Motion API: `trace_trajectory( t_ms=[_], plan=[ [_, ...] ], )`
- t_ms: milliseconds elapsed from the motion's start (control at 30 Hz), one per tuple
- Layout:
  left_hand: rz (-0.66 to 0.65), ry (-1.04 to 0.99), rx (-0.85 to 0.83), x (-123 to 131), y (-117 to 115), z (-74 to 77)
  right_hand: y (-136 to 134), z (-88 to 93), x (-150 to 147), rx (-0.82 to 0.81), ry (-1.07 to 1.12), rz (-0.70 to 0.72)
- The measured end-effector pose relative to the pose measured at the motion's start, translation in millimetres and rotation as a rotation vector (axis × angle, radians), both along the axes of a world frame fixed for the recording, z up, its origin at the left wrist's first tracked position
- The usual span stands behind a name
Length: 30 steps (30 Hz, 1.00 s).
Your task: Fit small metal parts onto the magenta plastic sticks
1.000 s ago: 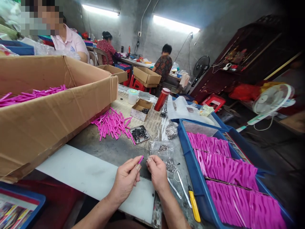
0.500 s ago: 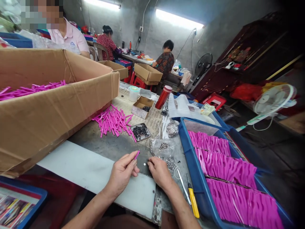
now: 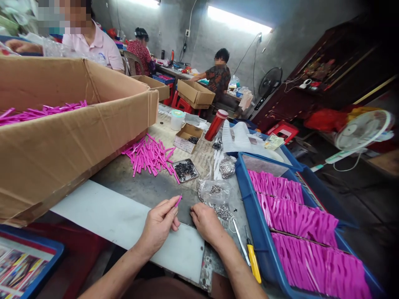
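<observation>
My left hand (image 3: 160, 222) is closed, pinching a slim magenta plastic stick (image 3: 178, 201) between thumb and fingertips; its tip points up and away. My right hand (image 3: 205, 222) rests to the right of it, fingers curled down against the dark tabletop, and what is under the fingertips is hidden. Beyond the hands lie a loose pile of magenta sticks (image 3: 149, 155) and a small tray of black parts (image 3: 186, 170). A clear plastic bag of small metal pieces (image 3: 215, 191) sits just past my right hand.
A cardboard box (image 3: 71, 145) stands at left, and a blue bin of magenta pieces (image 3: 296, 216) at right. Tweezers (image 3: 241, 243) and a yellow-handled screwdriver (image 3: 254, 261) lie beside the bin. A red flask (image 3: 215, 125) stands farther back. Several people sit beyond the table.
My right hand has shifted slightly left, over the spot where a small shiny ring lay; the ring no longer shows. My left hand keeps the magenta stick. The view has moved slightly.
</observation>
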State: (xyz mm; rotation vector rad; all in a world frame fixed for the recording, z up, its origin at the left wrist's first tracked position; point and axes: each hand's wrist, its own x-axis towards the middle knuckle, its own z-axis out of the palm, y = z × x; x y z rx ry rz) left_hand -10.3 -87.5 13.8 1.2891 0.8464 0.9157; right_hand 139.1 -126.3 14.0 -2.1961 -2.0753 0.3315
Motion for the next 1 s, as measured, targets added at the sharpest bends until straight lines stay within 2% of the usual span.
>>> trace_trajectory(
  t_ms=[333, 467, 567, 800, 1000],
  plan=[
    [0.000, 0.007, -0.031, 3.5, -0.6, 3.3, 5.2, 1.1, -4.7, -0.066, -0.047, -0.096],
    [0.001, 0.013, -0.040, 3.0, -2.5, 4.2, 3.7, 0.6, -5.7, -0.001, 0.067, -0.144],
    [-0.011, 0.033, -0.030, 1.9, -3.1, 4.7, 1.5, 1.3, -6.5, 0.130, 0.337, -0.206],
    [-0.041, 0.015, 0.041, 2.8, -4.2, 2.5, 0.1, -3.7, -18.7, 0.318, 1.276, -0.433],
    [-0.075, 0.027, 0.090, 2.9, -5.8, -0.4, 1.3, -2.3, -32.5, 0.374, 1.753, -0.542]
  ],
)
